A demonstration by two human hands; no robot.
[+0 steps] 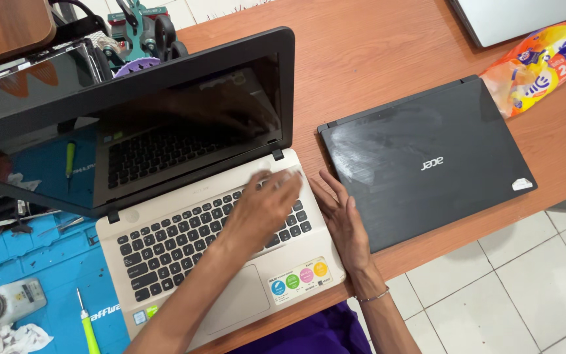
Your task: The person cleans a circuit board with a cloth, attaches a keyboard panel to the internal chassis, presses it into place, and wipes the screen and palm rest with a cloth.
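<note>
At frame centre the left hand [266, 203], blurred, fingers loosely curled and holding nothing, rests on the keyboard [198, 233] of the open gold laptop [165, 196], while the right hand [345, 219] lies flat and open against its right edge, beside a closed black laptop [427, 157].

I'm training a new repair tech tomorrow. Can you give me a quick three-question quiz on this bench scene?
1. True or false: the black laptop is shut.
2. Which hand lies on the gold laptop's keyboard: A left hand, B right hand?
3. Fill in: the green screwdriver lies on a ____ mat.

Key: 1 true. 2 A; the right hand rests at the laptop's right edge. 3 blue.
</note>
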